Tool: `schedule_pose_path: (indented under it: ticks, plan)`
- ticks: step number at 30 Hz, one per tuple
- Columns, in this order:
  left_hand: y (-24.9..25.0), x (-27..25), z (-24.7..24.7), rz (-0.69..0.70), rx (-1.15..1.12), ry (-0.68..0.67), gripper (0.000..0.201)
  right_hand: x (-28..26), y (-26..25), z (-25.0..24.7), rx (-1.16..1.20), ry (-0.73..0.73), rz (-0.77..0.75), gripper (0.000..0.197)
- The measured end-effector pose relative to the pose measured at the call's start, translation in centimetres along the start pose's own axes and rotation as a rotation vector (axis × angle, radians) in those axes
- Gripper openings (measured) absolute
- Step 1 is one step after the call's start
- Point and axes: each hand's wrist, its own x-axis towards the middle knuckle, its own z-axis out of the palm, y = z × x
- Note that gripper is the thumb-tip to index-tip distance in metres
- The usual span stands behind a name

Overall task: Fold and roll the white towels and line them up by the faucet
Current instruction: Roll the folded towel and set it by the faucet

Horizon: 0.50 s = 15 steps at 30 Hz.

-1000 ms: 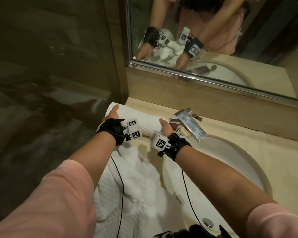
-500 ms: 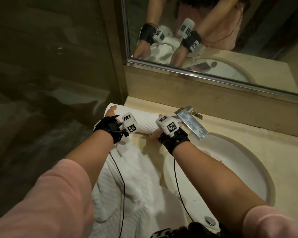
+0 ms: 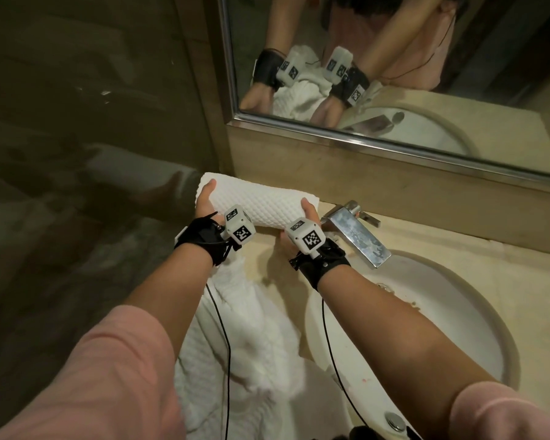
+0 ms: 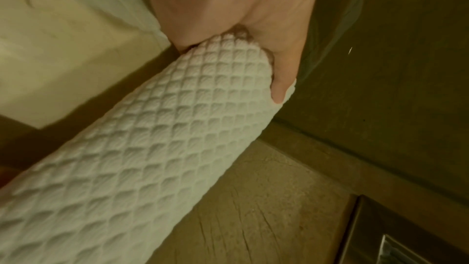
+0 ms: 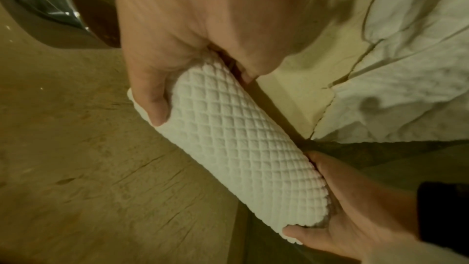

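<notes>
A rolled white waffle-weave towel [image 3: 258, 201] [image 4: 142, 156] [image 5: 241, 148] is held lengthwise between both hands, just above the beige counter to the left of the chrome faucet [image 3: 356, 233]. My left hand [image 3: 205, 201] [image 4: 253, 27] grips its left end, thumb on top. At the right end, nearest the faucet, my right hand [image 3: 305, 214] [image 5: 182, 43] grips with the thumb over the roll. More white towels [image 3: 245, 344] [image 5: 411, 67] lie unfolded on the counter below my arms.
A white basin [image 3: 442, 328] is set in the beige counter [image 3: 458, 249] right of the towels. A mirror [image 3: 394, 74] runs along the back wall. Dark glass [image 3: 77, 154] borders the counter on the left.
Both hands have raised the rolled towel off the counter and carried it slightly back toward the wall. The right hand's grip shifted from on top of the roll to around its end.
</notes>
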Motion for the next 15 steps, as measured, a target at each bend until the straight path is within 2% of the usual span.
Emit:
schedule_pose_path:
  ticks: [2, 4, 8, 11, 12, 15]
  plan:
    - [0.3, 0.2, 0.4, 0.002, 0.016, -0.006, 0.065, 0.5, -0.4, 0.0, -0.022, 0.021, 0.022, 0.041]
    - [0.6, 0.7, 0.8, 0.024, 0.045, 0.009, 0.066, 0.6, -0.7, -0.1, -0.051, 0.020, 0.047, 0.045]
    - [0.5, 2.3, 0.4, 0.006, 0.103, 0.146, 0.065, 1.3, -0.9, -0.9, -0.073, 0.043, 0.120, 0.043]
    - [-0.1, 5.2, -0.9, -0.077, 0.110, 0.151, 0.087, 1.2, -0.7, -0.9, 0.023, 0.007, 0.236, 0.050]
    - [0.1, 5.6, -0.9, -0.080, 0.100, 0.153, 0.088, 1.4, -0.6, -1.1, 0.050, 0.006, 0.231, 0.050]
    - [0.5, 5.2, -0.1, -0.082, 0.089, 0.175, 0.082, 1.9, -0.9, -1.7, -0.068, 0.057, 0.197, 0.050]
